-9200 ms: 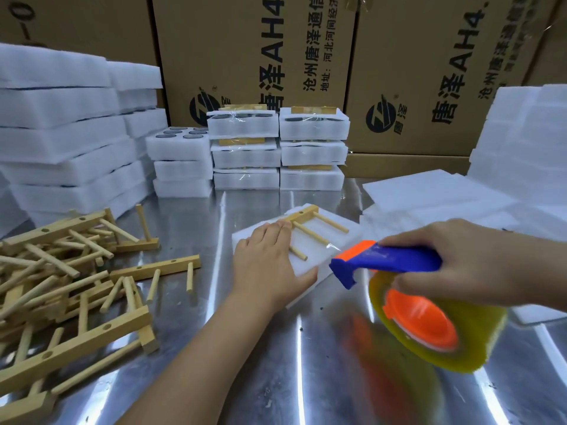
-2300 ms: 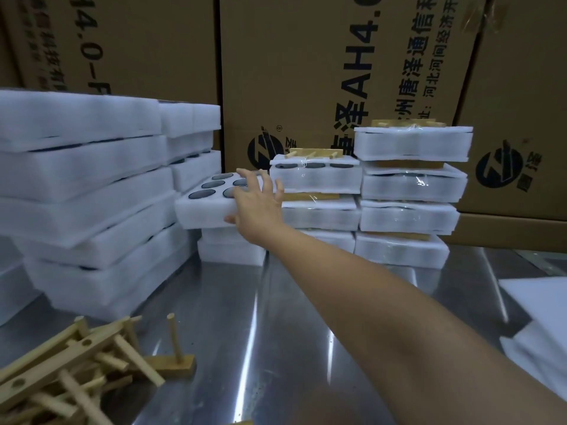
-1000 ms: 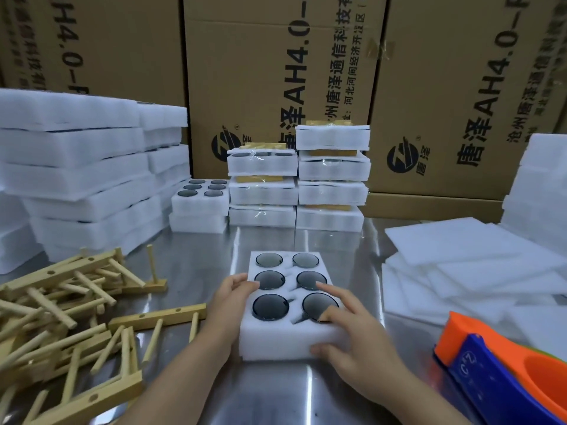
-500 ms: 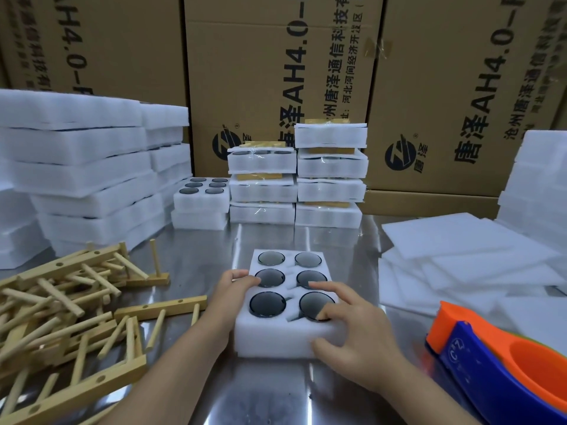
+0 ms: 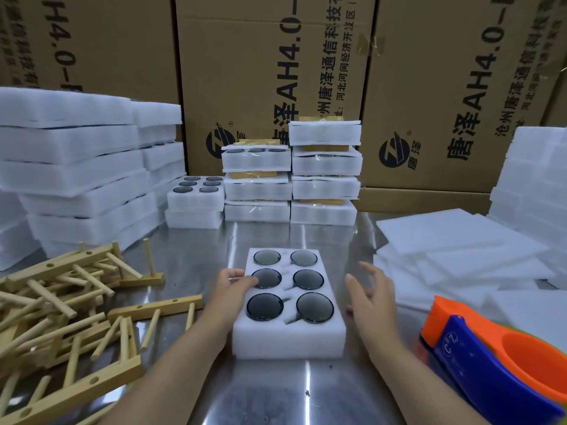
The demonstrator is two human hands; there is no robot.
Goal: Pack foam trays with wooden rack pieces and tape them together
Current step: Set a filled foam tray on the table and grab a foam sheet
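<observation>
1. Foam tray (image 5: 288, 338): lies flat at near centre of the surface (image 5: 276, 394). Its six round wells hold dark discs.
2. Left hand (image 5: 228, 292): grip curled over the tray's left edge, fingers on top.
3. Right hand (image 5: 371, 296): grip spread, holding nothing, just right of the tray.
4. Wooden rack pieces (image 5: 61, 302): heaped near left.
5. Tape dispenser (image 5: 491, 363): near right.

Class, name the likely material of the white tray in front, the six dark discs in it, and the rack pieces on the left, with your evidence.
White tray: soft foam, matte, with fuzzy cut edges. Dark discs: probably glass or plastic; smooth, glossy, grey and reflective, so it stays open. Rack pieces: pale unfinished-looking wood, with dowels and drilled holes.
</observation>
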